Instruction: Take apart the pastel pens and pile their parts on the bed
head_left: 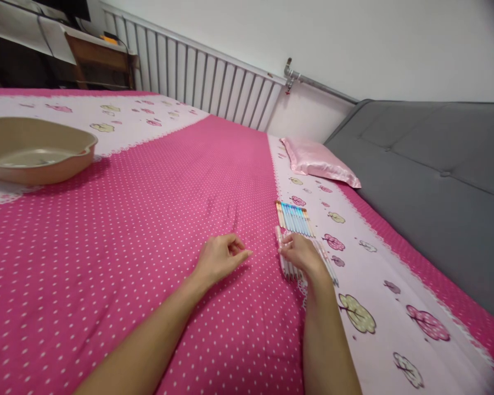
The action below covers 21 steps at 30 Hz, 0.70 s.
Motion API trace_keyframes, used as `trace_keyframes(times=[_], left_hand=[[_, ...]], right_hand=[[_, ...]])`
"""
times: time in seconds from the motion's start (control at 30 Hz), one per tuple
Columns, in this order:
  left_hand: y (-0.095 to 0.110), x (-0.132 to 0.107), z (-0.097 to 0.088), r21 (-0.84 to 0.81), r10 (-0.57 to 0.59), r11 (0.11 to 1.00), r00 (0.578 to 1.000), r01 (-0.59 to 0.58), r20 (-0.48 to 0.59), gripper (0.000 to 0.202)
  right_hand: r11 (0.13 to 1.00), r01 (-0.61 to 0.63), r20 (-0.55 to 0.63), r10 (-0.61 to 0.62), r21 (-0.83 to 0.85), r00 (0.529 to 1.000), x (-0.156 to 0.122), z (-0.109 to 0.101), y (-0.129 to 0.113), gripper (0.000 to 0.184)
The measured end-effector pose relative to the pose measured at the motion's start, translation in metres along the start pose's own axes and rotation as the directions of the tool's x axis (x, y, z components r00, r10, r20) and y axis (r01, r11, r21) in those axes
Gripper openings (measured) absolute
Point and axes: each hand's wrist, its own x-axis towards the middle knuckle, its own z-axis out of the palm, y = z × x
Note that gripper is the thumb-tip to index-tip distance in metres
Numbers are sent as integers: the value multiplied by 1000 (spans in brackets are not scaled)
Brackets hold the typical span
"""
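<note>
- I am seeing the left hand (220,258) resting on the bed (148,219), fingers loosely curled, holding nothing.
- The right hand (300,253) is covering the near pens (283,260), fingertips touching them; I cannot tell whether it is pinching 1.
- More pens (295,218) are lying just beyond.

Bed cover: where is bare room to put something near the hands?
Bare: the dotted pink stretch between the basin and the left hand, and the pale strip between the pens and the pillow. Crowded: around the right hand and pens.
</note>
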Motion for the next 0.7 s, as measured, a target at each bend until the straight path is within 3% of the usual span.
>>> trace_keyframes(times=[0.33, 0.7], left_hand=[[0, 0, 0, 19, -21, 1000, 999, 20, 42, 22], [0, 1, 0, 94, -2, 996, 998, -3, 58, 21]], right_hand=[[995, 47, 40, -43, -88, 998, 6, 12, -2, 14], [983, -28, 23, 32, -184, 999, 5, 13, -2, 17]])
